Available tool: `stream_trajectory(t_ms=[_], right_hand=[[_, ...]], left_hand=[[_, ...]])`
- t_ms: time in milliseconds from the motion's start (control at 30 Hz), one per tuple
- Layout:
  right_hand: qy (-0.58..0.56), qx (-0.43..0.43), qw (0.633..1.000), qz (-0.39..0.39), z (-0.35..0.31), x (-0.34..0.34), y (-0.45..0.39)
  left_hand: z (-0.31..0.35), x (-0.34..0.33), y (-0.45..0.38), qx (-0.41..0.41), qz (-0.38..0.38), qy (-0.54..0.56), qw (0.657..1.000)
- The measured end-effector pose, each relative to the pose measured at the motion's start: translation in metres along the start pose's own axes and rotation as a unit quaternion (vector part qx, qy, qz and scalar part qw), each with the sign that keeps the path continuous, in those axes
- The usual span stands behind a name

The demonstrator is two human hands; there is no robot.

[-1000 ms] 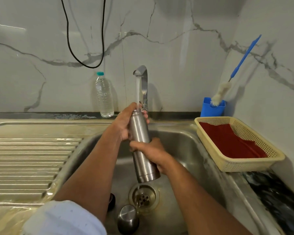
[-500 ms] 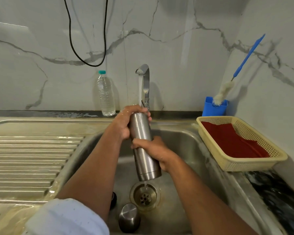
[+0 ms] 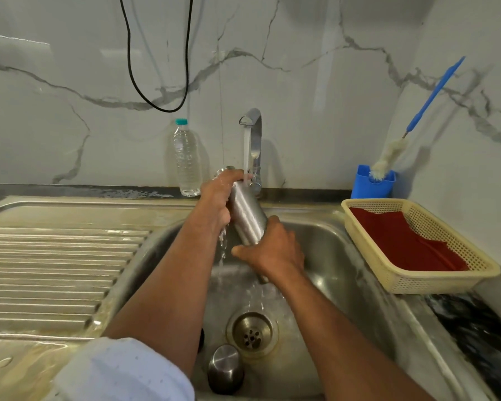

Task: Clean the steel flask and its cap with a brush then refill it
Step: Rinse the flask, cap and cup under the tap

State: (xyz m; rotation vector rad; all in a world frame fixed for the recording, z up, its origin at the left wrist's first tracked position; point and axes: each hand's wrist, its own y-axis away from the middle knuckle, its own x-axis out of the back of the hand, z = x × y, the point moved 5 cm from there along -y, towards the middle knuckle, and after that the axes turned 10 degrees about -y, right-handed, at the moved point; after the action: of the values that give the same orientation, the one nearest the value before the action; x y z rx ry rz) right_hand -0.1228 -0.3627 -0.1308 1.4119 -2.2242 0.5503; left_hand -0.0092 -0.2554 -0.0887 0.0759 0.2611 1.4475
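The steel flask (image 3: 248, 217) is tilted over the sink basin, top leaning up-left beside the running tap (image 3: 253, 131). My left hand (image 3: 219, 198) grips its upper part near the mouth, and water runs off it. My right hand (image 3: 272, 253) grips the lower part and hides the base. The steel cap (image 3: 225, 369) lies in the basin near the front, beside the drain (image 3: 252, 332). The blue-handled brush (image 3: 388, 157) stands in a blue holder (image 3: 372, 186) at the back right.
A clear plastic water bottle (image 3: 187, 160) stands on the ledge left of the tap. A cream basket (image 3: 434, 282) with a red cloth sits right of the sink (image 3: 344, 256). The ribbed drainboard (image 3: 49, 267) lies to the left. A black cable hangs on the wall.
The flask has gone from nearly upright to tilted, its top swung left and its base lifted. My right hand slid lower on it. Water now spills off my left hand into the basin.
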Motion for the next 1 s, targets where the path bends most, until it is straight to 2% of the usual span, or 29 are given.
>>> stream_trajectory(t_ms=[33, 100, 133, 200, 267, 333, 400, 467, 500, 567, 667, 733, 767, 833, 900, 1000], right_hand=[[-0.097, -0.013, 0.995, -0.030, 0.002, -0.001, -0.002], [-0.256, -0.051, 0.961, -0.097, 0.004, -0.002, 0.001], [-0.288, -0.064, 0.949, -0.115, 0.004, -0.003, 0.001], [-0.282, -0.059, 0.951, -0.113, 0.003, -0.003, 0.000], [-0.205, -0.030, 0.976, -0.061, 0.000, -0.003, -0.004], [-0.053, 0.014, 0.998, 0.009, -0.004, 0.001, -0.003], [0.073, 0.039, 0.996, 0.043, -0.007, 0.006, -0.002], [0.090, 0.042, 0.994, 0.043, -0.006, 0.006, -0.003], [0.075, 0.036, 0.996, 0.031, -0.006, 0.006, -0.003], [-0.032, 0.009, 0.999, -0.014, -0.004, 0.002, -0.003], [-0.228, -0.060, 0.966, -0.108, 0.000, -0.005, 0.002], [-0.276, -0.068, 0.951, -0.125, -0.002, -0.008, 0.005], [-0.269, -0.057, 0.954, -0.116, -0.002, -0.010, 0.004], [-0.200, -0.014, 0.978, -0.065, -0.006, -0.012, 0.002], [-0.105, 0.023, 0.994, 0.007, -0.010, -0.011, 0.001], [0.021, 0.090, 0.992, 0.088, -0.015, -0.005, 0.002]], left_hand=[[-0.002, -0.004, 0.003, -0.002, -0.061, -0.016, 0.998], [-0.007, -0.012, 0.010, -0.012, -0.143, -0.020, 0.989], [-0.009, -0.013, 0.013, -0.012, -0.157, -0.011, 0.988], [-0.010, -0.015, 0.014, -0.022, -0.159, -0.005, 0.987], [-0.007, -0.014, 0.010, -0.024, -0.121, 0.001, 0.992], [-0.003, -0.011, 0.006, -0.006, -0.027, 0.029, 0.999], [0.000, -0.005, 0.006, -0.002, 0.088, 0.044, 0.995], [0.006, -0.001, 0.005, -0.009, 0.138, 0.052, 0.989], [0.008, -0.001, 0.005, -0.010, 0.125, 0.051, 0.991], [0.010, -0.002, 0.009, -0.003, 0.040, 0.026, 0.999], [0.007, 0.000, 0.020, -0.007, -0.097, 0.033, 0.995], [0.006, 0.003, 0.026, -0.018, -0.154, 0.061, 0.986], [0.005, 0.005, 0.025, -0.019, -0.159, 0.056, 0.986], [0.006, 0.006, 0.022, -0.011, -0.123, 0.030, 0.992], [0.009, 0.003, 0.019, -0.001, -0.046, 0.016, 0.999], [0.016, 0.002, 0.018, -0.020, 0.084, 0.027, 0.996]])
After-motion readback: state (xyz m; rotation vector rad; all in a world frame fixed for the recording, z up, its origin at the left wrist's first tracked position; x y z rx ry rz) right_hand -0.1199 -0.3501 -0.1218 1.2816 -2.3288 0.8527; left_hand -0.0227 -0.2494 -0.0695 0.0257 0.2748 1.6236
